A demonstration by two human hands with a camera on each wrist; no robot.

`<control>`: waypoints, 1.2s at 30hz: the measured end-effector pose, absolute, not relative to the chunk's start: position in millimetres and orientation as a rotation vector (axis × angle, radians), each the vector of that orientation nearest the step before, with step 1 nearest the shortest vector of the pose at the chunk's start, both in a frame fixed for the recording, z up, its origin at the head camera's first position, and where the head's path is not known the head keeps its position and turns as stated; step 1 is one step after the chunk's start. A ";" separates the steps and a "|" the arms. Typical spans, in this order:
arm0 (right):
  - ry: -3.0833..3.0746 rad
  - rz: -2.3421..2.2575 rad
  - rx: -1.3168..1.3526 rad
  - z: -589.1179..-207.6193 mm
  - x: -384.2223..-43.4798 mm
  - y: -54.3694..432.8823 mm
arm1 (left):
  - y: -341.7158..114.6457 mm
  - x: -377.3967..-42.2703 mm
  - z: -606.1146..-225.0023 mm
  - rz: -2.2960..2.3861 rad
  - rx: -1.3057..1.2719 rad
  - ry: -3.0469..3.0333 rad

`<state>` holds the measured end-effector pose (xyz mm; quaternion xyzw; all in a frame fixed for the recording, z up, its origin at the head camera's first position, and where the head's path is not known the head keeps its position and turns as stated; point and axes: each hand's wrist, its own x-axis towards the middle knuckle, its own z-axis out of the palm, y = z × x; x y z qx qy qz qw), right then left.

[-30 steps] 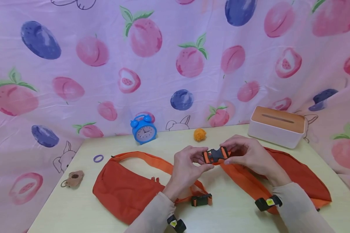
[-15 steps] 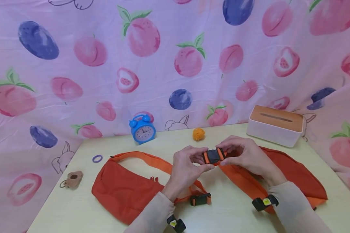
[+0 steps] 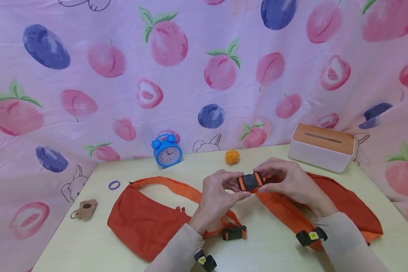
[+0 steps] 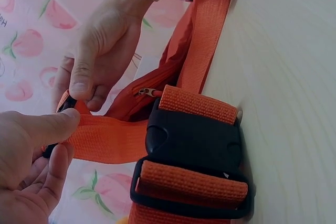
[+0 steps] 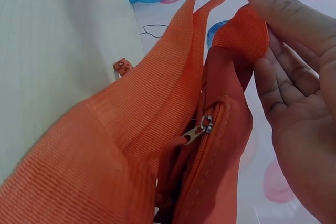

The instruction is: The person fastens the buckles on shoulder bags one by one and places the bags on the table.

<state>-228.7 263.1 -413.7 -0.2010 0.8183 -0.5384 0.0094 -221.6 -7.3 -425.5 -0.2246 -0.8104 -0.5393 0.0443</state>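
Observation:
A black side-release buckle [image 3: 251, 182] with orange webbing at both ends is held above the table, its two halves together. My left hand [image 3: 217, 192] pinches its left end between thumb and fingers. At the other end, my right hand [image 3: 289, 181] pinches the buckle beside the strap. From there an orange strap [image 3: 282, 211] runs down to the right red bag [image 3: 346, 200], partly hidden behind my right hand and forearm. Left of my hands lies another red bag [image 3: 146, 219]; its own fastened buckle [image 3: 234, 233] fills the foreground of the left wrist view. A zipper pull [image 5: 194, 134] shows in the right wrist view.
Along the back stand a blue alarm clock [image 3: 168, 152], an orange fuzzy ball [image 3: 232, 156] and a white tissue box [image 3: 321, 153] with a brown lid. A purple ring [image 3: 114, 185] and a brown keychain [image 3: 85, 209] lie at the left. Fruit-print cloth [image 3: 210, 75] hangs behind.
One second ago a gap showed between the buckle halves. My right hand has pushed its half leftward into the other, and they now sit closed together. My left hand has barely moved.

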 end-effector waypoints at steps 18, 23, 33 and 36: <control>2.633 -1.593 -0.657 -410.8 -229.8 263.4 | -9.0 -223.9 -424.5 -1.605 -0.636 -2.496; 2.725 -1.546 -0.637 -409.6 -229.2 265.2 | -12.2 -227.7 -426.8 -1.649 -0.413 -2.525; 2.783 -1.515 -0.625 -405.0 -227.7 267.6 | -20.4 -234.8 -428.9 -1.507 -0.188 -2.675; 2.799 -1.518 -0.617 -402.5 -225.3 267.8 | -22.6 -235.9 -429.6 -1.402 -0.175 -2.711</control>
